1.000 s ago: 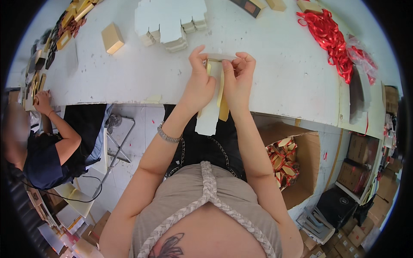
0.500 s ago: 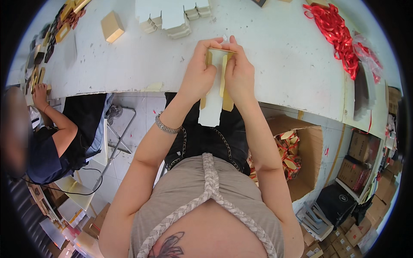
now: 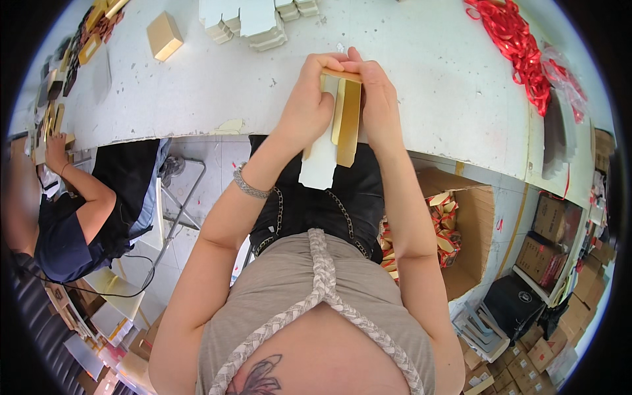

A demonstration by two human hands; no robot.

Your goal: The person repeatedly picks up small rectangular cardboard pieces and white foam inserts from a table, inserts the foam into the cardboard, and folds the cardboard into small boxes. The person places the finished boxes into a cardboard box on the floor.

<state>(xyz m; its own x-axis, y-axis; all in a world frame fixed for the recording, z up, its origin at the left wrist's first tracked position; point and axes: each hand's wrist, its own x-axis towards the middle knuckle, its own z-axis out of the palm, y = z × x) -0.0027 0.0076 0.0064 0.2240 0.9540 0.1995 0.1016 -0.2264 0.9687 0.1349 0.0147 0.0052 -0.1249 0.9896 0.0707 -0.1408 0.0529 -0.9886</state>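
Between my hands is a partly folded cardboard box [image 3: 320, 164], white inside and gold outside, over the table's near edge. My left hand [image 3: 311, 105] grips its left side, thumb bent inward and fingers round the far end. My right hand [image 3: 380, 99] presses along the right side, its fingers meeting the left ones at the far end. The gold right wall stands raised, with a flap beside it; the near end lies open with a white tab sticking out. My left fingers hide part of the left wall.
A stack of flat white box blanks [image 3: 257, 23] and a gold box [image 3: 164, 36] lie on the white table [image 3: 217, 85]. Red ribbons [image 3: 517, 52] lie at the right. Below stands a carton [image 3: 471, 230] of red-and-gold pieces. A co-worker [image 3: 72, 217] sits at the left.
The box's right wall has been folded up, showing its gold side. My right hand has shifted from gripping with the thumb inside to lying along the outside of that wall.
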